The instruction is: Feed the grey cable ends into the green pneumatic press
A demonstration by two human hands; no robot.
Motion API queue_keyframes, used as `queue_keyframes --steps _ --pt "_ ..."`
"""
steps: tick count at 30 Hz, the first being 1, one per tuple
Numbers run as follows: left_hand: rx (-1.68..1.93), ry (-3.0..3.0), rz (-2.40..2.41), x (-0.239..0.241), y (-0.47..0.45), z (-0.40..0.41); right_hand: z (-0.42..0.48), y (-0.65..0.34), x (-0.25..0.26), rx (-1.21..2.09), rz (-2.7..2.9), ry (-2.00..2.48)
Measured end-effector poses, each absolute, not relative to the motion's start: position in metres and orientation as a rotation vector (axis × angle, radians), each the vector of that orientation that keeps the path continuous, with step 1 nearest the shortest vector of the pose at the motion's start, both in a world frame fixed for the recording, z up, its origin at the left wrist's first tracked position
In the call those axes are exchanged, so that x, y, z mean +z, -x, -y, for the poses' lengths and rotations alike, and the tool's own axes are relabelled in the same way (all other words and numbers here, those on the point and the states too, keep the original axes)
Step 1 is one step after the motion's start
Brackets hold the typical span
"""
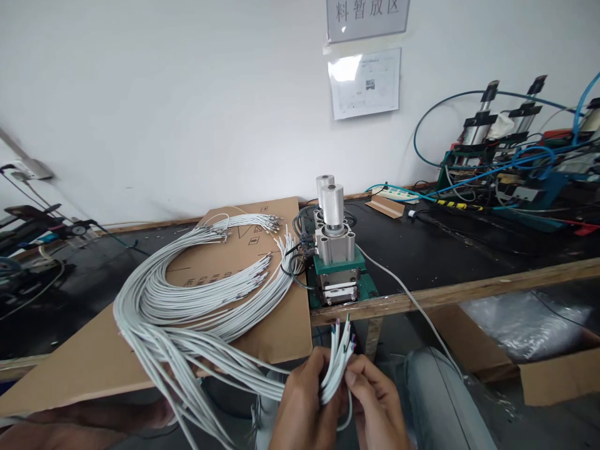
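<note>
Pinching a fanned handful of grey cables [338, 356] between our left hand [302, 406] and right hand [375, 400], fingers pressed around the stripped ends, we judge we're sorting them; next, feeding one into the pneumatic press [335, 262] on the desk [469, 290] needs careful aim

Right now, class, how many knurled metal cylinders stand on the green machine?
2. The nearer knurled cylinder stands atop the green machine; the second cylinder rises just behind it, to its left, partly hidden. Others could be hidden behind.

Open: bare black desk [422, 250] right of the press [335, 262].
Blocked left: cable loops [187, 294] cover the cardboard [94, 362].
Blocked far right: machines [510, 162], hoses.
</note>
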State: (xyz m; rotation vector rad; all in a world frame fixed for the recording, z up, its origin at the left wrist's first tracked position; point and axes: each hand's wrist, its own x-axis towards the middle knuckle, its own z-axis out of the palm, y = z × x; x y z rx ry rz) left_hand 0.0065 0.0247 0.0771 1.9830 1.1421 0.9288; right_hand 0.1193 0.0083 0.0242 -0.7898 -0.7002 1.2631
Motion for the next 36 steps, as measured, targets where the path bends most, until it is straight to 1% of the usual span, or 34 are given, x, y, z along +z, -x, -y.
queue_keyframes --steps 3,8,18,27,32,36 --pt "0.974 -1.945 -1.156 0.078 -0.008 -0.024 -0.005 -0.118 0.027 1.246 0.706 0.791" --pt "0.913 -1.869 -1.172 0.083 -0.011 -0.024 -0.003 -0.116 0.033 1.192 0.662 0.851" --pt "0.989 -1.751 -1.118 0.086 -0.011 -0.024 -0.001 -0.12 0.047 1.097 0.725 0.986" --pt "0.877 -1.92 -1.192 0.082 -0.006 -0.029 -0.002 -0.116 0.044 1.015 0.769 1.046" --pt "0.901 -1.904 -1.207 0.086 -0.007 -0.026 -0.001 -0.116 0.044 0.973 0.828 1.096" --pt "0.933 -1.875 -1.185 0.087 -0.007 -0.025 -0.001 -0.113 0.048 0.989 0.755 1.096"
